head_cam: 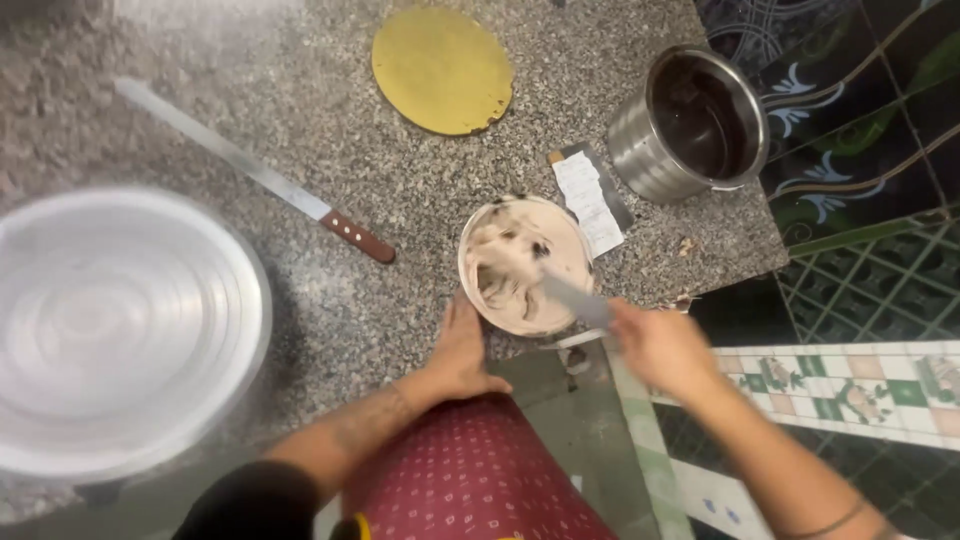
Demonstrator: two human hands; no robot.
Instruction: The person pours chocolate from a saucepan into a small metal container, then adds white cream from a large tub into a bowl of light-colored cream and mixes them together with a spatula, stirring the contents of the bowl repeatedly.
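Pinkish cream with dark bits fills the small bowl (524,262) right between both hands. The left hand (462,352) rests flat and open against the bowl's near side. The right hand (655,345) is closed around a flat scraper (577,299) that dips into the cream. A long knife (250,172) lies far past the left hand. A steel pot (690,122) stands beyond the right hand.

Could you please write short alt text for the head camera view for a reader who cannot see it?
A person's right hand works a flat metal scraper in a bowl of pale cream steadied by the left hand on a granite counter. Nearby lie a long knife, a round gold board and a steel pot.
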